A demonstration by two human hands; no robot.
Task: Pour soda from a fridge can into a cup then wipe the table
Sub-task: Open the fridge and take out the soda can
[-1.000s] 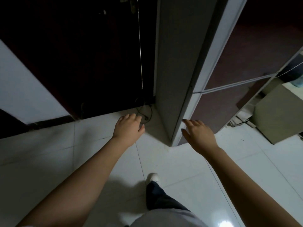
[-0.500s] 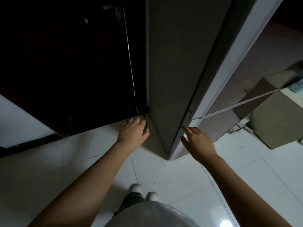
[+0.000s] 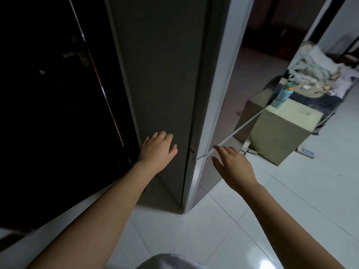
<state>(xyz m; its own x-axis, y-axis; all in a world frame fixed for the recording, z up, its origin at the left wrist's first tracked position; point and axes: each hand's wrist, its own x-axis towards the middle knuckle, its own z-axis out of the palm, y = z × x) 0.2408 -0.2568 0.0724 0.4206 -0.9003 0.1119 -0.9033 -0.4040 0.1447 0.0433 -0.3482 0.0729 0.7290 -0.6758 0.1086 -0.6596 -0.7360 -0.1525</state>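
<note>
A tall fridge (image 3: 165,84) stands in front of me, its grey side panel facing me and its glossy dark doors (image 3: 246,90) turned to the right. My left hand (image 3: 158,150) hovers open in front of the side panel, holding nothing. My right hand (image 3: 232,166) is open with fingers spread, its fingertips close to the silver seam between the upper and lower doors. Both doors are closed. No can, cup or cloth is in view.
A dark wooden door (image 3: 58,113) with a metal handle (image 3: 78,55) is on the left. A beige cabinet (image 3: 281,136) stands right of the fridge with a teal bottle (image 3: 282,94) on top; cluttered bedding (image 3: 320,74) lies behind. The floor is white glossy tile (image 3: 291,191).
The view has tilted up and I have come closer to the fridge. Both hands have risen along it, the right one reaching up to the seam between the doors.
</note>
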